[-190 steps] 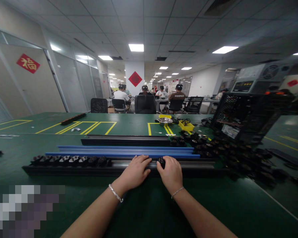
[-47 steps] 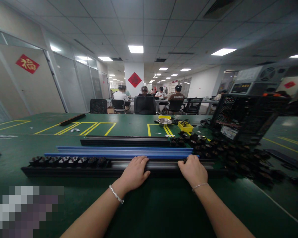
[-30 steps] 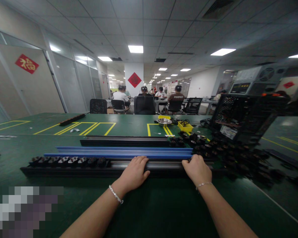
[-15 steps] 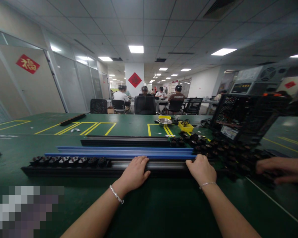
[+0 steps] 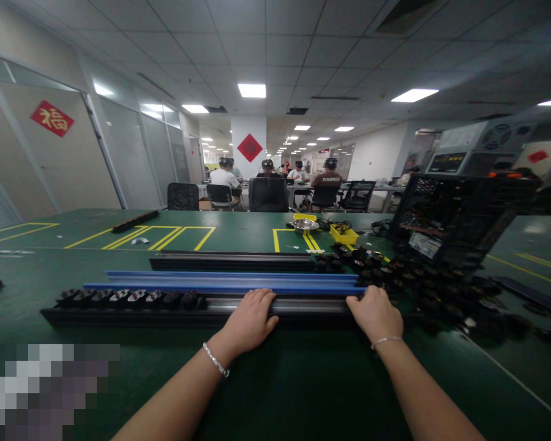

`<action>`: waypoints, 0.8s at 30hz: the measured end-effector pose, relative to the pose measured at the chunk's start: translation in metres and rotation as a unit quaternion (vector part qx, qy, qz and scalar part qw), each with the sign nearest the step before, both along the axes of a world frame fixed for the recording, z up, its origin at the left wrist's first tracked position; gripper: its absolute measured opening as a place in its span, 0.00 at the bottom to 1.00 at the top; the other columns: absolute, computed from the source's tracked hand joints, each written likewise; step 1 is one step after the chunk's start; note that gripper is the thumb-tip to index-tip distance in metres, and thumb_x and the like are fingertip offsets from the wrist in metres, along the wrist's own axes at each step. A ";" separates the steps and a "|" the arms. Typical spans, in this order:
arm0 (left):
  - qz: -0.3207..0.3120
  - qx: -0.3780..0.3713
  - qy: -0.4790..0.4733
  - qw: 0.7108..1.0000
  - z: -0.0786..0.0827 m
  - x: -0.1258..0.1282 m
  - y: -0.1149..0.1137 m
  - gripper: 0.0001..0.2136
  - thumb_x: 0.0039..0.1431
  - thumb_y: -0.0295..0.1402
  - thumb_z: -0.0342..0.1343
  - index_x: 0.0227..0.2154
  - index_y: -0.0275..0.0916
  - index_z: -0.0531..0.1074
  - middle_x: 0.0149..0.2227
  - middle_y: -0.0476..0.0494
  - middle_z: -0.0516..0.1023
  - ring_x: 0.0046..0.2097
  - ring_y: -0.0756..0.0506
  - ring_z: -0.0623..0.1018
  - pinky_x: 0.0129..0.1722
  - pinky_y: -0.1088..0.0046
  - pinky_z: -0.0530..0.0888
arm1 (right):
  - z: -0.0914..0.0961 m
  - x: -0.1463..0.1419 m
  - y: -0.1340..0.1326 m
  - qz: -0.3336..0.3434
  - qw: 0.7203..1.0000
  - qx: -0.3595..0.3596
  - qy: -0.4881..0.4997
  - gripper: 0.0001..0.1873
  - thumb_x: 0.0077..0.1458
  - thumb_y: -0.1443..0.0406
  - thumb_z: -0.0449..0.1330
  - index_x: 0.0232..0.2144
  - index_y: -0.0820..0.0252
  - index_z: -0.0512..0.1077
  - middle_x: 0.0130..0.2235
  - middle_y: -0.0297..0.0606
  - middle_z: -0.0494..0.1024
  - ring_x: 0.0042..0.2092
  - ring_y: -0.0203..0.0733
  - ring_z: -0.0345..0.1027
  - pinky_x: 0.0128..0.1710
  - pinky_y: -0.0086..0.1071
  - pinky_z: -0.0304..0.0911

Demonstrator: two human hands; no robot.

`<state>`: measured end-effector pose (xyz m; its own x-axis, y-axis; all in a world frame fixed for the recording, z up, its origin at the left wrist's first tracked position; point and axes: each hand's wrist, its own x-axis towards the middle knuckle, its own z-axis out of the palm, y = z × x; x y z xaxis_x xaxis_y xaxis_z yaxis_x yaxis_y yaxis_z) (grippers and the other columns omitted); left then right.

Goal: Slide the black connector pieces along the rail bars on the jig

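Note:
A long black channel rail (image 5: pixel 275 318) lies across the green table in front of me, with a row of black plug-like modules (image 5: pixel 138 297), a few with pale tops, seated in its left part. My left hand (image 5: pixel 252 315) is closed over the middle of the rail, fingers across the top and thumb on the near side. Near the rail's right end, my right hand (image 5: pixel 376 312) is closed with the fingers curled down; what they hold is hidden. Just behind the rail sits a blue channel strip (image 5: pixel 229 283), and beyond it another black rail (image 5: pixel 229 262).
Loose black modules (image 5: pixel 431 288) are heaped to the right, before an open computer case (image 5: pixel 454 214). A metal bowl (image 5: pixel 305 226) and a yellow tray (image 5: pixel 343 234) stand farther back. One more dark rail (image 5: pixel 135 221) lies at the far left. People sit at distant desks.
Another person's hand at the right, over the heap of modules, has gone out of view. My right hand has shifted very slightly to the right; my left hand stays in place.

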<state>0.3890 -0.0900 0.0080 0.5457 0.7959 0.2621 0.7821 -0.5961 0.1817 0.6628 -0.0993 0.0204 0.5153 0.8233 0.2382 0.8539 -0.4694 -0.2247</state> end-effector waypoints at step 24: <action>0.002 0.004 -0.004 1.000 -0.001 0.001 0.000 0.23 0.58 0.40 0.47 0.54 0.36 0.60 0.57 0.38 0.63 0.59 0.41 0.61 0.59 0.61 0.55 | -0.003 0.015 0.000 -0.030 0.999 0.015 0.000 0.22 0.51 0.57 0.44 0.41 0.68 0.64 0.42 0.50 0.68 0.42 0.53 0.67 0.39 0.43 0.61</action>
<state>0.3903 -0.0903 0.0067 0.5403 0.7961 0.2727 0.7829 -0.5943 0.1838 0.6775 -0.0990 0.0179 0.5637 0.7831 0.2628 0.8243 -0.5127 -0.2403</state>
